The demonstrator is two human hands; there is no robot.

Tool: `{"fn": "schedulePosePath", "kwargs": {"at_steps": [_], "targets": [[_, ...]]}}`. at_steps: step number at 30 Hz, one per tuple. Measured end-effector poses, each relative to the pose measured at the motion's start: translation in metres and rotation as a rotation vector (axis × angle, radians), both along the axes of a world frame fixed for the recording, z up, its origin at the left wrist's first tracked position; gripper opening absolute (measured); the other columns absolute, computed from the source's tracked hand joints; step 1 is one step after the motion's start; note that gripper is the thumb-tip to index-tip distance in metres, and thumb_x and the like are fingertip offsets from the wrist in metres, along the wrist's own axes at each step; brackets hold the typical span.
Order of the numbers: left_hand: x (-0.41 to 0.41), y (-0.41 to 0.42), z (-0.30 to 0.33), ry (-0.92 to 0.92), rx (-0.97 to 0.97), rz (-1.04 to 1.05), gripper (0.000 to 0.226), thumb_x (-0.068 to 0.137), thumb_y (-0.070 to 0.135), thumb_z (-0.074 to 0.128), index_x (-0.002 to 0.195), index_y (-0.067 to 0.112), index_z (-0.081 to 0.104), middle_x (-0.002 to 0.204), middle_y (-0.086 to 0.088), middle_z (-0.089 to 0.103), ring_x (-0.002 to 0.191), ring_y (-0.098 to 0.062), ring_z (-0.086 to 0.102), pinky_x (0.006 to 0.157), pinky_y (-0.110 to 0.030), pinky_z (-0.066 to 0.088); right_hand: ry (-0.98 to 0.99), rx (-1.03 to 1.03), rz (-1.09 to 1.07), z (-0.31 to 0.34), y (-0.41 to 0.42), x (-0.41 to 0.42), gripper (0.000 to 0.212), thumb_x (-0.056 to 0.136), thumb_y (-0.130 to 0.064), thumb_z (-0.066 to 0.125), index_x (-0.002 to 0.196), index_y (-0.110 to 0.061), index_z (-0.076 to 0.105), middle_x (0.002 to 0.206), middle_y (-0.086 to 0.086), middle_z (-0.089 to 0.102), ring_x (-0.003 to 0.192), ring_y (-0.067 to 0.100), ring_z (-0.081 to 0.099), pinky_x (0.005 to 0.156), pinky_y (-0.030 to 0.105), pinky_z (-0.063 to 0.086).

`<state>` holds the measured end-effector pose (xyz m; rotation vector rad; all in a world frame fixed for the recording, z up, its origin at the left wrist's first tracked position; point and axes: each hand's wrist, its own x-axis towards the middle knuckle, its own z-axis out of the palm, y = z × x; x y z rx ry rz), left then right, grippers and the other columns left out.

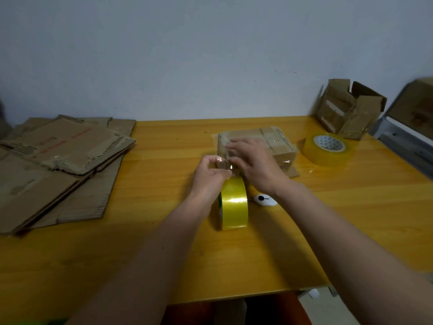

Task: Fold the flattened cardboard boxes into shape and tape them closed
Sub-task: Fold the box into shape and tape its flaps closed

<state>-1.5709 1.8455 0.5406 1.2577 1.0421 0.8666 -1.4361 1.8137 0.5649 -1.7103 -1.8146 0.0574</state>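
From the head view, our left hand [210, 171] pinches the clear tape end at the near corner of the small box [257, 146], centre of the frame, while our right hand [255, 165] presses flat-fingered on its top. The tape could crease or stick to itself if our pinch slackens. The box looks worn, patched with old tape; the tape roll [233, 204] stands upright just below it on the table [164, 254].

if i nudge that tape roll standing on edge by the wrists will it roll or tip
The upright tape roll rests on its narrow curved rim, so a nudge along the table would probably roll it. A sideways push would likely tip it flat, like the wider roll lying on its side. Its glossy surface looks slippery.
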Motion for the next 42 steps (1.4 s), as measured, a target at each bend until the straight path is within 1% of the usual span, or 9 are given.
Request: {"fn": "schedulePosePath", "kwargs": {"at_steps": [6, 9, 12, 16, 20, 23, 32, 36, 42], "targets": [[-0.002, 0.002, 0.002, 0.043, -0.031, -0.101, 0.065, 0.085, 0.012, 0.071, 0.141, 0.011, 0.038, 0.092, 0.008, 0.068, 0.091, -0.003, 0.061, 0.073, -0.017, 0.042, 0.116, -0.096, 0.061, -0.002, 0.014, 0.009, 0.031, 0.095, -0.013, 0.054, 0.125, -0.013, 0.062, 0.135, 0.003, 0.055, 0.127, 0.022, 0.043, 0.11, 0.038, 0.03], [-0.005, 0.002, 0.0, 0.041, -0.054, -0.038, 0.086, 0.085, 0.015, 0.073, 0.151, 0.011, 0.019, 0.089, 0.014, 0.066, 0.109, -0.012, 0.057, 0.103, -0.034, 0.039, 0.124, -0.154, 0.077, 0.001, 0.017, 0.011, 0.032, 0.095, -0.011, 0.053, 0.126, -0.013, 0.061, 0.137, 0.003, 0.053, 0.129, 0.021, 0.042, 0.111, 0.041, 0.031], [-0.009, -0.002, -0.004, 0.004, -0.008, -0.017, 0.07, 0.085, 0.014, 0.072, 0.141, 0.019, 0.031, 0.087, 0.013, 0.07, 0.102, -0.009, 0.062, 0.096, -0.032, 0.043, 0.195, -0.052, 0.058, 0.002, 0.008, 0.007, 0.03, 0.093, -0.004, 0.055, 0.122, -0.008, 0.063, 0.131, 0.006, 0.056, 0.125, 0.021, 0.047, 0.107, 0.038, 0.037], [-0.009, -0.008, -0.01, -0.024, 0.07, 0.051, 0.039, 0.086, 0.015, 0.071, 0.1, 0.03, 0.038, 0.085, 0.008, 0.072, 0.093, -0.011, 0.066, 0.087, -0.031, 0.048, 0.293, 0.258, -0.086, -0.007, -0.018, -0.011, 0.011, 0.088, -0.007, 0.061, 0.096, -0.012, 0.068, 0.095, 0.002, 0.064, 0.091, 0.018, 0.06, 0.08, 0.031, 0.049], [-0.01, -0.014, -0.012, -0.066, 0.143, 0.061, 0.03, 0.088, 0.007, 0.067, 0.089, 0.024, 0.041, 0.085, 0.002, 0.07, 0.081, -0.01, 0.064, 0.078, -0.027, 0.049, 0.624, -0.137, -0.142, -0.013, -0.025, -0.022, 0.004, 0.087, -0.012, 0.065, 0.09, -0.013, 0.068, 0.086, -0.002, 0.066, 0.082, 0.011, 0.06, 0.075, 0.025, 0.049], [-0.013, -0.019, -0.01, -0.079, 0.215, 0.047, 0.02, 0.088, 0.003, 0.065, 0.087, 0.021, 0.056, 0.088, -0.003, 0.069, 0.082, -0.007, 0.064, 0.07, -0.013, 0.047, 0.801, -0.156, -0.104, -0.014, -0.028, -0.024, 0.017, 0.088, -0.009, 0.064, 0.072, -0.014, 0.065, 0.068, -0.006, 0.061, 0.062, 0.0, 0.054, 0.06, 0.014, 0.043], [-0.021, -0.032, 0.001, 0.095, 0.309, 0.035, 0.023, 0.09, 0.009, 0.064, 0.108, 0.022, 0.072, 0.108, 0.004, 0.07, 0.102, -0.007, 0.064, 0.09, -0.021, 0.05, 0.79, -0.074, -0.074, -0.02, -0.039, -0.037, 0.015, 0.093, -0.012, 0.056, 0.079, -0.014, 0.062, 0.075, -0.005, 0.058, 0.071, 0.006, 0.05, 0.066, 0.02, 0.04], [-0.023, -0.032, 0.005, 0.179, 0.356, 0.072, 0.018, 0.088, 0.012, 0.068, 0.103, 0.018, 0.075, 0.101, 0.009, 0.068, 0.09, 0.004, 0.06, 0.072, -0.002, 0.045, 0.762, -0.039, -0.069, -0.019, -0.044, -0.038, 0.012, 0.094, -0.01, 0.055, 0.083, -0.011, 0.06, 0.076, -0.005, 0.058, 0.071, 0.005, 0.05, 0.067, 0.02, 0.04], [-0.027, -0.038, 0.001, 0.196, 0.398, 0.061, 0.008, 0.084, 0.02, 0.074, 0.09, 0.021, 0.078, 0.093, 0.008, 0.071, 0.089, 0.001, 0.063, 0.078, -0.013, 0.048, 0.733, -0.057, -0.113, -0.016, -0.053, -0.031, 0.019, 0.094, -0.011, 0.055, 0.077, -0.017, 0.058, 0.076, -0.005, 0.058, 0.073, 0.007, 0.052, 0.068, 0.023, 0.043]]}}
